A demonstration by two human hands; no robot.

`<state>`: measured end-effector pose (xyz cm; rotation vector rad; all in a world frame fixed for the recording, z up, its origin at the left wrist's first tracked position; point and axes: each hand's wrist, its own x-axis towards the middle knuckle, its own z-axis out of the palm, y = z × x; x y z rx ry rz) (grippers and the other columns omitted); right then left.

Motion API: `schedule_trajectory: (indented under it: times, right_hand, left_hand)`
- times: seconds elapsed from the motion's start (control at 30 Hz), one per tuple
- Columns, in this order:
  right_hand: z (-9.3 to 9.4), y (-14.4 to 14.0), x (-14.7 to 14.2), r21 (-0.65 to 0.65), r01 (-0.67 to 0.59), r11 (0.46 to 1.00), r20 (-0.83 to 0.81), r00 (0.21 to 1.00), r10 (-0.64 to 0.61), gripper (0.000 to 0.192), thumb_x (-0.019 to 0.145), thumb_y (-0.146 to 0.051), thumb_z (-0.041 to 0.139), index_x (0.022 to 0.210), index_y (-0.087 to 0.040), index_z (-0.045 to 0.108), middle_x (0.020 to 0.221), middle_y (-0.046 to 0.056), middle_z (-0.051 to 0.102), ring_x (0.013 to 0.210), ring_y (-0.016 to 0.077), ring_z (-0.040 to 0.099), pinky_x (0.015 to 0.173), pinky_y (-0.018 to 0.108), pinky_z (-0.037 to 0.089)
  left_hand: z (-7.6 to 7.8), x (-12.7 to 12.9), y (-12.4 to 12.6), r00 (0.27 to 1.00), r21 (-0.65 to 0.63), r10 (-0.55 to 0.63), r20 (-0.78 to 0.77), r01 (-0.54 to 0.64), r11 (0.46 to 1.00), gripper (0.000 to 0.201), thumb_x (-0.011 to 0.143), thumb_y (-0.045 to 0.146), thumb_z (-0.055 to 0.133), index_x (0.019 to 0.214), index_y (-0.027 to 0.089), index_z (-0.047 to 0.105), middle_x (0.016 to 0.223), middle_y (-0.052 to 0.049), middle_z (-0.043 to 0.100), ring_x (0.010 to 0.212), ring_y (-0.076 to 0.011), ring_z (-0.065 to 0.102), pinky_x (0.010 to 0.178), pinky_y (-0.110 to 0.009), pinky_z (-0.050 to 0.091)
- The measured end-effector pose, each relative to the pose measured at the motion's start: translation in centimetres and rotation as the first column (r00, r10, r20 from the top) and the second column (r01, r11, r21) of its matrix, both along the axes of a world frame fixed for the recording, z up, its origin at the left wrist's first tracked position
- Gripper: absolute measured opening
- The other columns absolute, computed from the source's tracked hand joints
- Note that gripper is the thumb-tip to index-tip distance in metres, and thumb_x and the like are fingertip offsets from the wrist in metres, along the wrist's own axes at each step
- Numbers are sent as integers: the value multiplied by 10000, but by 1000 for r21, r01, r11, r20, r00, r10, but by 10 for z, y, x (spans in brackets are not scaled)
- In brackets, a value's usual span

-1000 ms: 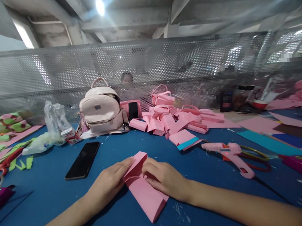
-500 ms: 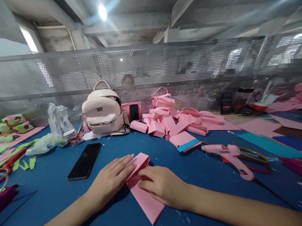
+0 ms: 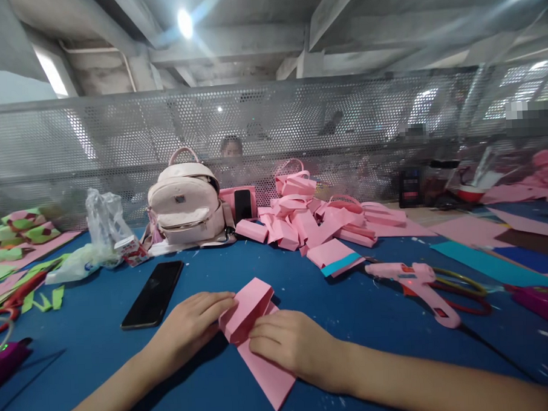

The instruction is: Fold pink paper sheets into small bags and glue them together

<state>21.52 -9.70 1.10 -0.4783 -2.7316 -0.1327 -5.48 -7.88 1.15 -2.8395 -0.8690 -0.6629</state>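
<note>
A folded piece of pink paper [image 3: 270,378] lies on the blue table in front of me, its far end raised into a box-like fold with an opening facing me. My left hand [image 3: 195,321] grips the left edge of that fold, thumb side on top and some fingertips hidden behind the paper. On the right, my right hand [image 3: 298,350] has its curled fingers on the paper at the opening, with the fingertips partly out of sight. A black smartphone [image 3: 153,294] rests just beyond my left hand.
Behind the paper is a heap of folded pink paper pieces [image 3: 302,219]. A pink glue gun [image 3: 423,284] lies right, beside scissors [image 3: 468,288]. A pale backpack [image 3: 185,200] and a plastic bag [image 3: 105,231] stand at the back left. A perforated metal screen [image 3: 116,133] borders the table.
The raised end of the paper has opened wider and tilted towards me. My left hand has shifted slightly left and down to its edge; my right hand has moved slightly down.
</note>
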Motion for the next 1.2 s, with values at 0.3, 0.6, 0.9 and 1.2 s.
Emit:
schedule_trajectory:
  times: [0.3,0.6,0.9,1.2]
  right_hand:
    - [22,-9,-12,-172,181,968,125,979,-161,318,943,-247,572,1236,-127,587,1172,123,650,1056,247,603,907,353,513]
    - [4,-12,-20,-55,145,988,102,985,-139,366,965,-283,546,1284,-106,570,1215,106,659,1094,262,565,1015,413,410]
    - [8,-9,-17,-70,54,996,141,989,-44,267,960,-217,504,1168,-119,641,1158,100,691,1128,251,557,1059,419,336]
    - [15,-9,-21,-230,133,964,14,991,-134,450,896,-487,657,1167,-128,662,1273,123,646,1193,279,548,1041,405,381]
  left_hand:
    - [12,-1,-7,996,37,31,80,-34,999,84,996,272,507,993,210,563,916,-43,648,806,-184,610,712,-296,485]
    - [6,-5,-7,999,64,14,37,-16,998,117,1011,267,464,934,204,527,904,-40,632,789,-186,590,696,-293,458]
    - [-1,-5,-6,993,-79,45,112,-37,996,31,968,206,540,989,218,523,1029,-55,628,894,-189,626,772,-289,520]
    - [0,3,-3,901,-364,18,433,157,918,214,921,212,632,1132,249,614,1209,-89,657,1060,-200,663,842,-272,562]
